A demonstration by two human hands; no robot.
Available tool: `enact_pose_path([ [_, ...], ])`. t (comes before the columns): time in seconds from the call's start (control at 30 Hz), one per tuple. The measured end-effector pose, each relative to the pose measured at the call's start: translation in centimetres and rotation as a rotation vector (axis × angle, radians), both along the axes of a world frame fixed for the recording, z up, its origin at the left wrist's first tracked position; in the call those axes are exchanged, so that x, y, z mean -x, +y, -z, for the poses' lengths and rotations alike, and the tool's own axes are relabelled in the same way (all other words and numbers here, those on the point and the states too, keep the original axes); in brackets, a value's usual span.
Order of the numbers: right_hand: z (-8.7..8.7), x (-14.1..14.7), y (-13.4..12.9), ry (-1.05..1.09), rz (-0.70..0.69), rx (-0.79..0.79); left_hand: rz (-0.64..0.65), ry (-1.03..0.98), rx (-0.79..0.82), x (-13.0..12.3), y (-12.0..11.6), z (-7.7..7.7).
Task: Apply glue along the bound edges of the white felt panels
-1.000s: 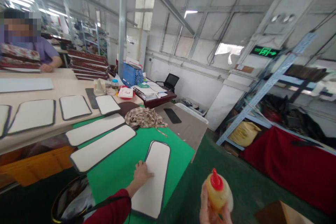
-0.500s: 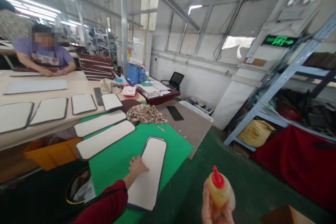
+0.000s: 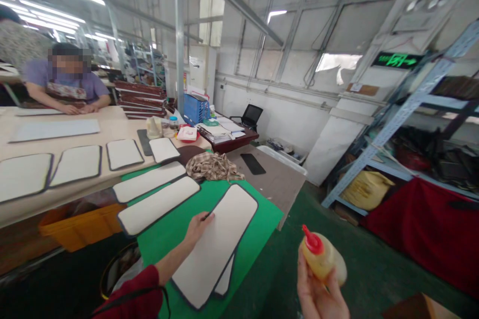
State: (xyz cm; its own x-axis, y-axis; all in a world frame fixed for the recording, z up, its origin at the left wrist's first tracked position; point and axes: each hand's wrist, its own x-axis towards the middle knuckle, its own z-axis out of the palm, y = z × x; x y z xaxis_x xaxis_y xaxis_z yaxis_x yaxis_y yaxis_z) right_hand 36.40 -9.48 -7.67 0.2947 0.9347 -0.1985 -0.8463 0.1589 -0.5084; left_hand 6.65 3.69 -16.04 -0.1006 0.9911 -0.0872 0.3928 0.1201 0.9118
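1. Your left hand (image 3: 198, 227) is closed at the left long edge of the upper white panel (image 3: 220, 239), thumb over its pale face and fingers curled at the dark border; how far they reach beneath, you cannot tell from here.
2. That panel lies slantwise over the green mat (image 3: 264, 227); a lower white panel (image 3: 226, 279) shows from under its right edge, near the bottom end.
3. Your right hand (image 3: 318, 291) is partly open, its fingers wrapped around a squeeze bottle (image 3: 329, 259); the red nozzle (image 3: 313, 240) tilts up and to the left, and the bottle is held clear of the mat, out to its right.
4. Beyond your left hand lie two long panels (image 3: 160, 205), side by side; a checked cloth (image 3: 213, 166) sits bunched at the mat's far edge.
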Motion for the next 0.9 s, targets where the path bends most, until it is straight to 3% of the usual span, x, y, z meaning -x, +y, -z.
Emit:
enact_pose_path([
  [0.17,-6.1,2.2,1.5,-0.063,0.193,-0.047,0.349,0.047,-0.226,2.9,-0.3,-7.3],
  [0.27,-9.1,2.4,2.0,-0.195,0.228,-0.163,0.467,0.063,-0.214,5.2,-0.8,-12.0],
  [0.37,-10.7,2.4,2.0,-0.332,0.258,-0.236,0.632,0.169,-0.2,7.4,-1.2,-15.5],
  [0.43,-11.1,2.6,1.6,-0.379,0.279,-0.25,0.786,0.209,-0.164,8.1,-2.0,-16.8],
  [0.53,-11.0,3.2,0.9,-0.419,0.287,-0.272,1.031,0.173,-0.004,7.8,-4.4,-16.7],
  [0.63,-10.5,4.0,0.2,-0.427,0.283,-0.263,1.25,0.087,0.123,7.0,-7.4,-14.4],
  [0.67,-10.3,4.3,-0.1,-0.417,0.281,-0.246,1.268,0.062,0.113,6.9,-8.3,-13.5],
  [0.8,-9.8,4.8,-0.6,-0.372,0.288,-0.19,1.088,-0.041,0.052,7.3,-10.3,-10.2],
  [0.9,-9.7,4.6,-0.9,-0.384,0.297,-0.187,1.018,-0.053,0.112,6.7,-10.8,-9.3],
])
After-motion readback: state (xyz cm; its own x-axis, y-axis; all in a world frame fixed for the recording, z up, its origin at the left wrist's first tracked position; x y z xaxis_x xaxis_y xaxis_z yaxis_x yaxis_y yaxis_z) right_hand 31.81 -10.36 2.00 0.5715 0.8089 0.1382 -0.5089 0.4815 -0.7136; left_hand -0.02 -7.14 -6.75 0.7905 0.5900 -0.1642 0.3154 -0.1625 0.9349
